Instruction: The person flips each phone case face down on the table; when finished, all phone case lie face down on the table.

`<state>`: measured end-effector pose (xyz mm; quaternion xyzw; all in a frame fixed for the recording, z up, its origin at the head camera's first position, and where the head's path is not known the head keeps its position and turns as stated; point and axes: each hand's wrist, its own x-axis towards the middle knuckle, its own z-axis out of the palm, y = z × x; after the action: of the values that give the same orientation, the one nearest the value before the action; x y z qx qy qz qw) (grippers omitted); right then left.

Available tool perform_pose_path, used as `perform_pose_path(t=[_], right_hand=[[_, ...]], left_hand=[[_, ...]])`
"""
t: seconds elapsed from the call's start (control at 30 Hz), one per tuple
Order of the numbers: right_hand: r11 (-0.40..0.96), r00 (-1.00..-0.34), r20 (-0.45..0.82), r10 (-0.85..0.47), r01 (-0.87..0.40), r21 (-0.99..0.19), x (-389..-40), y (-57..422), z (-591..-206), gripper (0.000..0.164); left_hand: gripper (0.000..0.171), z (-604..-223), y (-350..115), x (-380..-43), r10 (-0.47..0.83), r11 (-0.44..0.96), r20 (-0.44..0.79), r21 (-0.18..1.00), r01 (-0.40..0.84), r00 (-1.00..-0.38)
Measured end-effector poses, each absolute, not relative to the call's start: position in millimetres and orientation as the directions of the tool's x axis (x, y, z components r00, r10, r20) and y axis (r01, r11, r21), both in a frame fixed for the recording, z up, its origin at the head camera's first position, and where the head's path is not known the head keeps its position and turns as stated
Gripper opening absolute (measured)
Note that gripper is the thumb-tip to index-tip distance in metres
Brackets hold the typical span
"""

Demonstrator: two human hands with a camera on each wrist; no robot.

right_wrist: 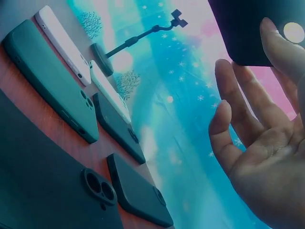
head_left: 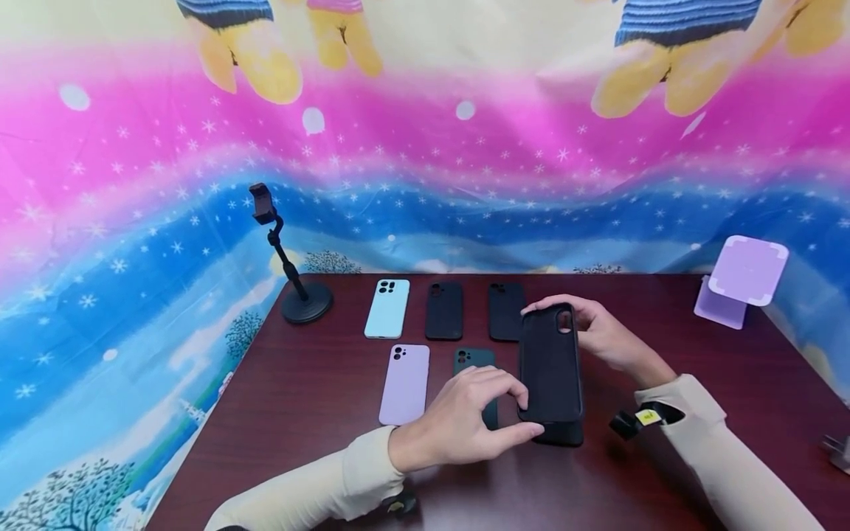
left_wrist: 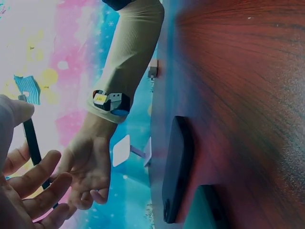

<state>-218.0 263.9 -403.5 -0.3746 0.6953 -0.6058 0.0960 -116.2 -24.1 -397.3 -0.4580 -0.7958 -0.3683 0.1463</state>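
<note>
Raised over the table is a black phone case (head_left: 551, 369), its hollow inside facing me and skin showing through the camera cutout. My right hand (head_left: 607, 335) grips it by the upper edge and right side, thumb on the case in the right wrist view. At its lower left corner, the thumb and index finger of my left hand (head_left: 468, 417) pinch the edge. Seen from the left wrist, the held case (left_wrist: 32, 142) is a thin dark strip between the fingers. Beneath it lies another black case (head_left: 564, 435), mostly hidden. My left hand partly covers a green case (head_left: 474, 358).
A lavender case (head_left: 403, 383) lies left of the green one. Behind them are a light blue case (head_left: 387, 308) and two black ones, left (head_left: 443, 311) and right (head_left: 506, 310). A black phone stand (head_left: 307, 302) and a lavender stand (head_left: 749, 271) flank the table. A patterned cloth hangs behind.
</note>
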Motion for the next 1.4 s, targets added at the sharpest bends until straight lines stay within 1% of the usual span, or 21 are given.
perform_pose_path(t=[0.1,0.13,0.2,0.27,0.37,0.47,0.57,0.63,0.73,0.83,0.9,1.0,1.13,1.23,1.4], right_hand=[[0.015,-0.716,0.310,-0.626,-0.408,-0.913,-218,264,-404,0.036],[0.027,-0.722,0.305,-0.621,-0.408,-0.912,-217,264,-404,0.036],[0.049,-0.734,0.292,-0.613,-0.404,-0.913,-217,264,-404,0.034],[0.068,-0.744,0.277,-0.608,-0.397,-0.915,-216,263,-404,0.033],[0.086,-0.752,0.253,-0.609,-0.380,-0.921,-216,261,-404,0.035],[0.093,-0.748,0.247,-0.616,-0.380,-0.920,-216,261,-403,0.039],[0.088,-0.738,0.253,-0.626,-0.389,-0.917,-216,260,-403,0.041],[0.074,-0.728,0.259,-0.635,-0.391,-0.917,-217,260,-402,0.042],[0.039,-0.721,0.260,-0.643,-0.370,-0.928,-218,260,-402,0.042],[0.045,-0.722,0.266,-0.639,-0.380,-0.924,-219,260,-402,0.043],[0.077,-0.734,0.265,-0.625,-0.396,-0.915,-219,260,-402,0.044],[0.098,-0.746,0.271,-0.608,-0.410,-0.907,-219,263,-403,0.047],[0.010,-0.749,0.269,-0.605,-0.346,-0.938,-218,266,-404,0.047],[-0.089,-0.733,0.281,-0.620,-0.290,-0.953,-218,269,-405,0.047],[-0.223,-0.687,0.331,-0.646,-0.244,-0.944,-220,273,-410,0.049]], left_hand=[[0.018,-397,-22,-116,0.627,0.314,0.573,0.435,0.844,-0.529],[0.020,-397,-22,-116,0.626,0.313,0.568,0.444,0.839,-0.534],[0.028,-397,-22,-115,0.621,0.313,0.543,0.490,0.814,-0.566],[0.044,-397,-22,-114,0.614,0.313,0.514,0.538,0.782,-0.599],[0.077,-396,-21,-114,0.602,0.326,0.471,0.592,0.737,-0.645],[0.104,-396,-21,-114,0.599,0.330,0.479,0.582,0.743,-0.641],[0.118,-396,-21,-115,0.599,0.324,0.518,0.541,0.776,-0.611],[0.121,-396,-21,-116,0.602,0.328,0.541,0.503,0.800,-0.587],[0.122,-396,-21,-117,0.609,0.357,0.550,0.452,0.817,-0.571],[0.120,-396,-22,-116,0.615,0.394,0.542,0.420,0.818,-0.573],[0.119,-397,-22,-117,0.617,0.407,0.540,0.404,0.819,-0.573],[0.119,-398,-22,-118,0.609,0.423,0.537,0.403,0.812,-0.584],[0.120,-400,-23,-120,0.592,0.444,0.543,0.396,0.803,-0.595],[0.119,-400,-23,-122,0.582,0.455,0.539,0.406,0.793,-0.609],[0.116,-400,-24,-121,0.576,0.460,0.514,0.440,0.771,-0.636]])
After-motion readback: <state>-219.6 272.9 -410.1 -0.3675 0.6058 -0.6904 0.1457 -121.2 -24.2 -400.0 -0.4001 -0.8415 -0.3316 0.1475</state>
